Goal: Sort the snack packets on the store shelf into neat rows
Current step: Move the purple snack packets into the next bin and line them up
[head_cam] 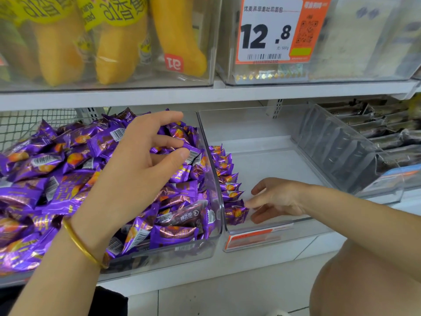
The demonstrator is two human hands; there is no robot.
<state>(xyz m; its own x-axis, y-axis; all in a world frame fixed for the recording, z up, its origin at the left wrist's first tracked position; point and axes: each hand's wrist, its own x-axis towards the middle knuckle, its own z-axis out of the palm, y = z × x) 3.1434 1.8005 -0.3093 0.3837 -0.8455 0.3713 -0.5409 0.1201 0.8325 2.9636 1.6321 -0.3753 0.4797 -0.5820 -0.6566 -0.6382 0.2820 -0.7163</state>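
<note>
The left hand's (pixel 136 165) thumb and forefinger (pixel 174 143) pinch a purple packet (pixel 193 153) at the right edge of a loose heap (pixel 57 179). The other fingers curl above it. The heap fills the clear left bin (pixel 214 183) to its rim. A gold bangle (pixel 79 245) circles the wrist.

The right hand's (pixel 278 199) fingers (pixel 249 204) are loosely spread, one tip touching the front packet (pixel 235 214) of a row (pixel 225 174). The row stands on edge along the left wall of the middle bin (pixel 273 165). To the row's right, the bin floor lies bare up to the right bin (pixel 337 151) of dark packets (pixel 387 133). A shelf edge (pixel 205 96) runs close overhead.
</note>
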